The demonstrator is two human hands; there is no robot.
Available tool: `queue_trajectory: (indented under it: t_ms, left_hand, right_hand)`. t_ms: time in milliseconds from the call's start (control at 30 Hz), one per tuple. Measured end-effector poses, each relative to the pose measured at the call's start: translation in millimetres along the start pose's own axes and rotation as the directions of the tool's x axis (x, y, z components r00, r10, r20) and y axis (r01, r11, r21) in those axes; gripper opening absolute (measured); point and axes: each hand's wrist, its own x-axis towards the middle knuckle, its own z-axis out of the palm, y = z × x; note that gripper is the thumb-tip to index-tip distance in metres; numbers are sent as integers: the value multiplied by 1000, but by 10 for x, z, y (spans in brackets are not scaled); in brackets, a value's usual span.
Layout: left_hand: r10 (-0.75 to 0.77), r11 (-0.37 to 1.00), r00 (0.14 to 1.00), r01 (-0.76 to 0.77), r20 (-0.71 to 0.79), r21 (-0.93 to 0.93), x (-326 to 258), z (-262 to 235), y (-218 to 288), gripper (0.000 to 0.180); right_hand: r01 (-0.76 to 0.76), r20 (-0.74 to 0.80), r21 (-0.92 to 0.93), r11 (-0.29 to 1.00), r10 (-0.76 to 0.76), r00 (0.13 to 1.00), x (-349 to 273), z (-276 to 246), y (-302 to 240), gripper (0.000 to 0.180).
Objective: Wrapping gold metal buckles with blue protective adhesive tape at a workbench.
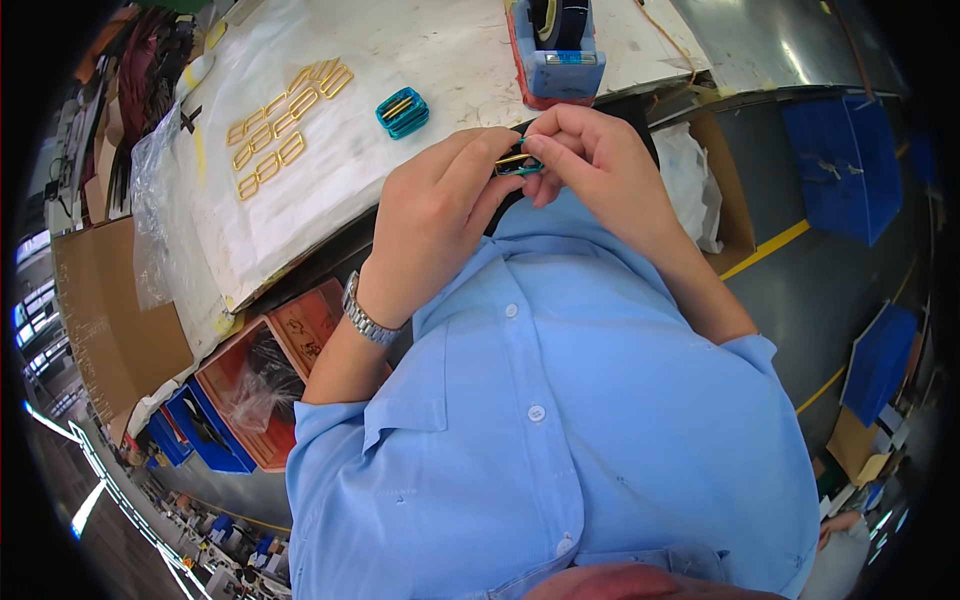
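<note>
Between my two hands, just off the table edge, is a small buckle [515, 163] with a gold bar and a teal-coloured rim. My left hand [428, 203] pinches its left side between thumb and fingers. The fingertips of my right hand [608, 172] are closed on its right side, and they hide part of it. On the white table, beyond my left hand, sits a small teal stack of buckles [403, 113] with gold bars across the middle. Further left, several gold buckles [285, 118] lie in rows on a white sheet.
A blue tape dispenser [568, 70] stands on the table [450, 50] beyond my right hand. Clear plastic [158, 215] hangs at the table's left. Below are an orange crate [240, 395] and a cardboard sheet [110, 310]; blue bins [840, 165] stand on the floor at right.
</note>
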Motion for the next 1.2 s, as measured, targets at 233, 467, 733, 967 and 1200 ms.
queue_trajectory:
  t_ms: [233,467,733,967,1200]
  left_hand:
    - [1,999,997,-3,-75,-35,-33,5,11,40]
    - [-48,999,989,47,-140,-10,-90,49,-23,41]
    - [-66,991,993,77,-97,113,-127,-43,-60,37]
    - [-100,949,970,159,-220,271,13,-419,-499,33]
    - [-250,935,964,266,-92,237,-14,-387,-728,31]
  right_hand:
    - [-184,159,301,936,141,977,46,-123,-49,24]
    - [-131,197,237,963,84,977,63,-41,37,22]
    - [-139,146,212,967,110,983,112,78,53,26]
    - [-176,239,250,952,115,964,166,142,79,34]
    - [-174,202,199,964,134,970,86,63,95,28]
